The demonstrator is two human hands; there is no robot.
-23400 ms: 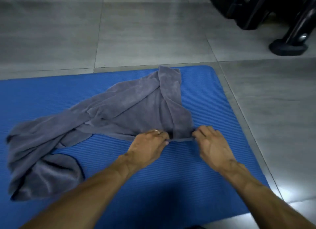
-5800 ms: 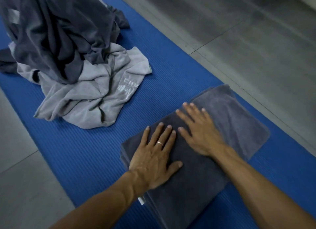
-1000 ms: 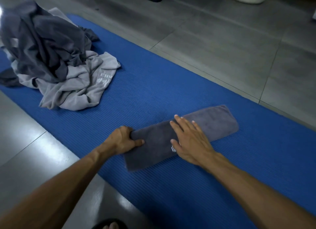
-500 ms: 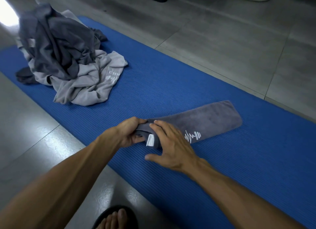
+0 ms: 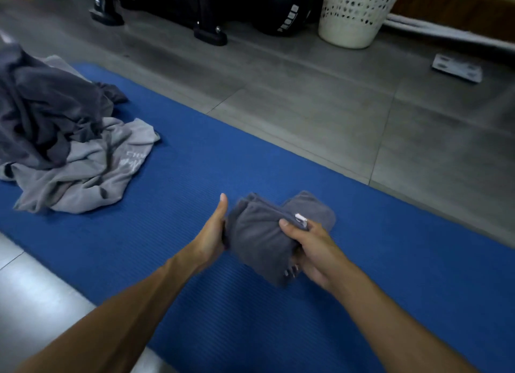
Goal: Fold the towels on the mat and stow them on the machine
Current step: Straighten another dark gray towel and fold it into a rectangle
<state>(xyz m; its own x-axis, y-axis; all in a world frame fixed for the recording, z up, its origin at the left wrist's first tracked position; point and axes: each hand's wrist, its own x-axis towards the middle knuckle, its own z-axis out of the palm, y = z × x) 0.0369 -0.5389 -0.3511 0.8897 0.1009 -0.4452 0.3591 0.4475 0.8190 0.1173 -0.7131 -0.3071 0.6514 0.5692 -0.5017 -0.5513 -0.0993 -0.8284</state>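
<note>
A dark grey towel (image 5: 259, 233), folded into a thick bundle with a white tag on top, sits on the blue mat (image 5: 195, 177) in the middle of the view. My right hand (image 5: 309, 247) grips its right side, thumb over the top by the tag. My left hand (image 5: 213, 233) lies against the bundle's left side with the thumb straight; its fingers are hidden behind the towel. A heap of unfolded towels (image 5: 55, 130), dark grey over light grey, lies on the mat at the far left. The black machine (image 5: 206, 7) stands on the floor at the back.
A white perforated basket (image 5: 354, 13) stands at the back right beside the machine. A flat white object (image 5: 457, 71) lies on the grey tiled floor at the right. Bare tile runs between the mat and the machine.
The long folded strip has been doubled over into a compact bundle. Both hands moved right onto its two sides. The view has tipped up, showing the machine and the basket.
</note>
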